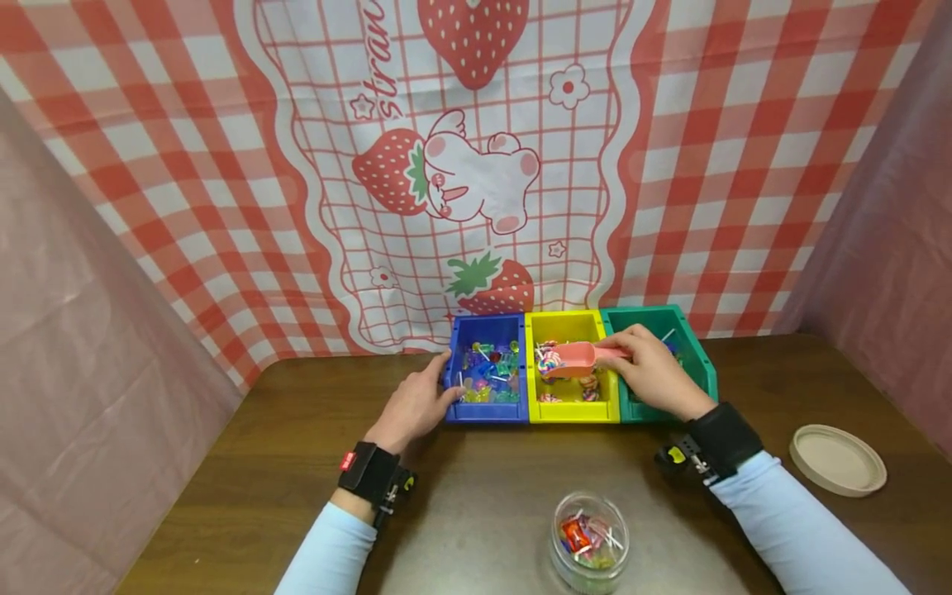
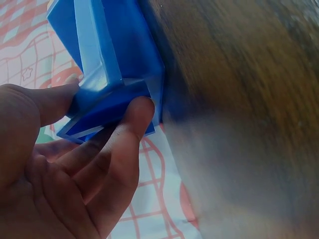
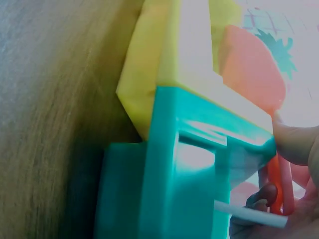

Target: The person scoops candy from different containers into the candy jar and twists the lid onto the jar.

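Head view: right hand (image 1: 654,372) holds scoop (image 1: 576,360) inside yellow bin (image 1: 573,411) rim.

Green bin's (image 1: 695,351) contents behind the right hand (image 1: 654,372); jar (image 1: 590,541) bottom cut off

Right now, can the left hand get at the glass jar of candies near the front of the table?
Probably yes. The left hand rests on the blue bin, and only bare brown table lies between it and the open glass jar. The right hand holds the pink scoop over the yellow bin.
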`<state>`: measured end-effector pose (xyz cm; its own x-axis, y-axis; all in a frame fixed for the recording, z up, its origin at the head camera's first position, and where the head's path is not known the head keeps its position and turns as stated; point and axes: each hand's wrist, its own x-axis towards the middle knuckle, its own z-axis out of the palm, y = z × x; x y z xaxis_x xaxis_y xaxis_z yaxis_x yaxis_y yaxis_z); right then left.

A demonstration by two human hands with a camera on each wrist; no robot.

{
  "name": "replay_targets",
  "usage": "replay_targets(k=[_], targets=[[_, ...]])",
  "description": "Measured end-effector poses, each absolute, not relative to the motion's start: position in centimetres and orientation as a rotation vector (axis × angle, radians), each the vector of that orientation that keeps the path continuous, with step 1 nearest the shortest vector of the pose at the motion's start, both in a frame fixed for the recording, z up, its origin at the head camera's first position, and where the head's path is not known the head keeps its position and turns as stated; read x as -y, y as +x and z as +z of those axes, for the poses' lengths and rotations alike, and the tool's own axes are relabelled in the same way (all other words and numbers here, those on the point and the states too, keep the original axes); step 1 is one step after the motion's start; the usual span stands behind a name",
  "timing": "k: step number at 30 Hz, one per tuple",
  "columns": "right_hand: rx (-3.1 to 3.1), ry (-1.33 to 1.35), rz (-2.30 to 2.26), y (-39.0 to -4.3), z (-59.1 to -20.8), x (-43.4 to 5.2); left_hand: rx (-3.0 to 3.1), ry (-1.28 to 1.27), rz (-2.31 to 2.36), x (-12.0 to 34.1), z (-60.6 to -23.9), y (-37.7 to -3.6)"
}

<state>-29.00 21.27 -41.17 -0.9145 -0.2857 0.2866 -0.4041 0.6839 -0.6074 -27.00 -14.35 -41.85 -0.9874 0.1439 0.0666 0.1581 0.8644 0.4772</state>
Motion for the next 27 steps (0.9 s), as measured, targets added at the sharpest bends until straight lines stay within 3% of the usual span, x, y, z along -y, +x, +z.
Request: replay_targets(k=[13,27], targets=[[2.699,0.375,1.574,-29.6,-41.2,-23.0,3.001,-0.239,-0.748,14.3,-42.0,-26.9],[2.595,0.512,1.776,-28.9,-39.8,-23.4,3.000,-0.246,-0.764,14.3,-42.1,-26.9]])
